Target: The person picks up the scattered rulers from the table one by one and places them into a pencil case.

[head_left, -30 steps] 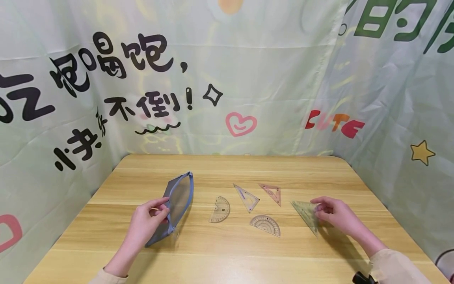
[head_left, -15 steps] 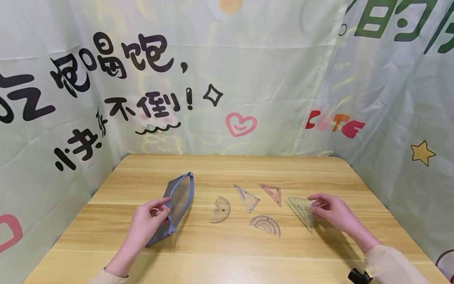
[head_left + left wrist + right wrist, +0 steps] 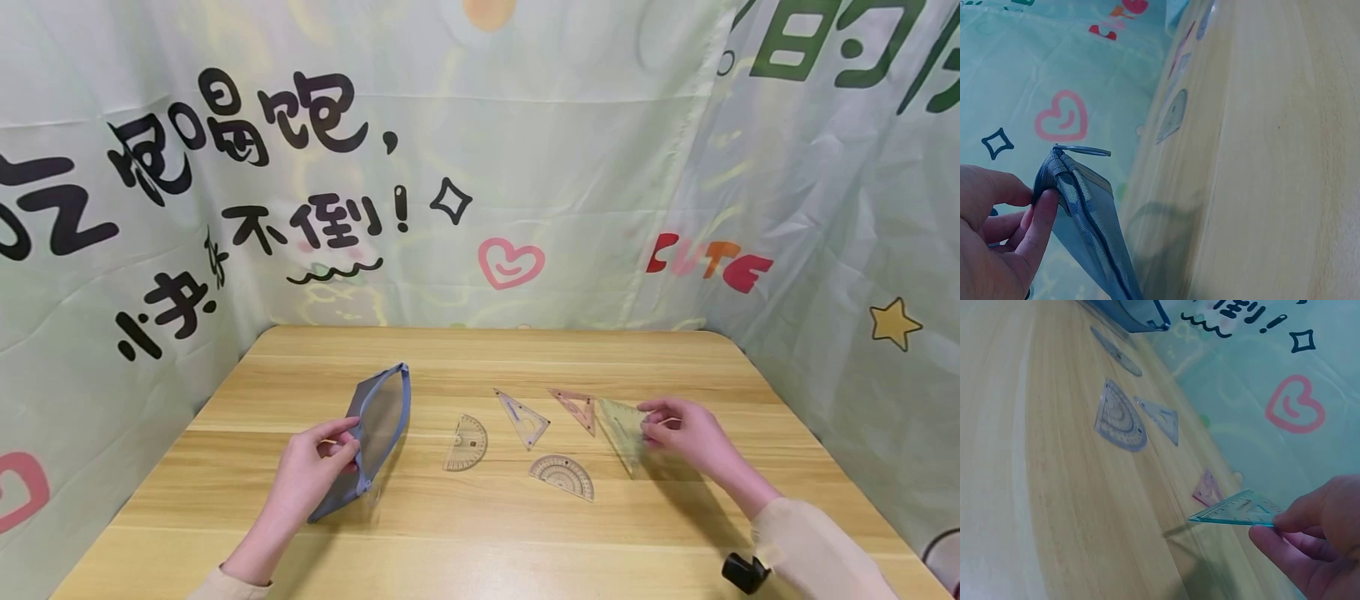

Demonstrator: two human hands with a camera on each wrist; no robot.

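Note:
On the left, my left hand (image 3: pixel 315 467) pinches the edge of a blue zippered pouch (image 3: pixel 378 433), whose mouth gapes toward the right. The left wrist view shows thumb and fingers on the pouch's fabric beside its zipper (image 3: pixel 1088 206). My right hand (image 3: pixel 690 437) pinches a green translucent set square (image 3: pixel 622 429) by one edge. In the right wrist view this set square (image 3: pixel 1241 511) is held above the table, its shadow below it. Nearest to it lies a pink set square (image 3: pixel 577 407).
A clear set square (image 3: pixel 525 421) and two clear protractors, one upright-turned protractor (image 3: pixel 467 443) and one nearer protractor (image 3: pixel 562 477), lie mid-table between the hands. Printed cloth (image 3: pixel 585 167) hangs behind the wooden table (image 3: pixel 480 550) and along its sides.
My right hand has carried the green set square leftward and slightly away from me, close to the pink one. The left hand and pouch have stayed in place.

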